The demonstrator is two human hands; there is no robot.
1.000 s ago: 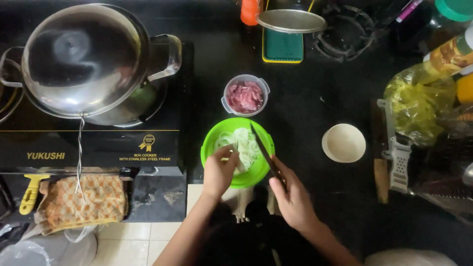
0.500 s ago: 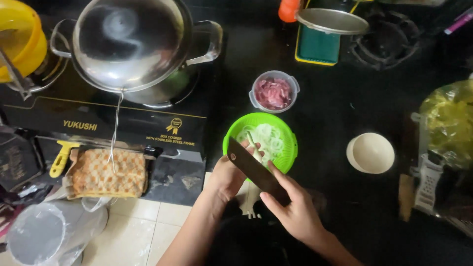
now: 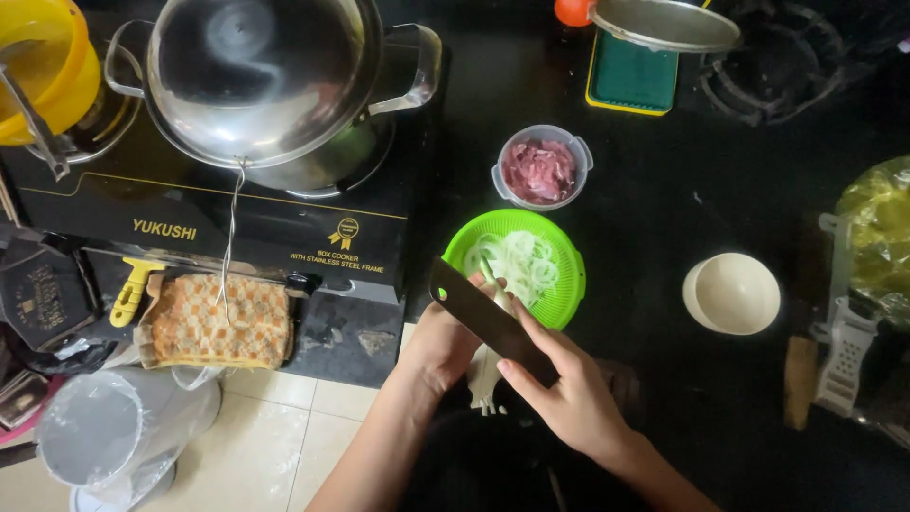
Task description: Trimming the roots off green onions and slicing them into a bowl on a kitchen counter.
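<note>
**Knife held over a green onion at the near counter edge**

I see my right hand closed around the handle of a dark cleaver-like knife, the blade angled up and left so its tip sits at the near-left rim of the green colander. My left hand is curled beneath the blade, fingers pinching a pale green onion; the blade hides most of that grip, and the onion's far end is lost behind it.

Going down in size, I count one steel lidded pot on the far-left stove, one checked cloth near it, one green colander of white sliced onion, one empty cream bowl to the right, and one small tub of raw meat just beyond the colander.
</note>
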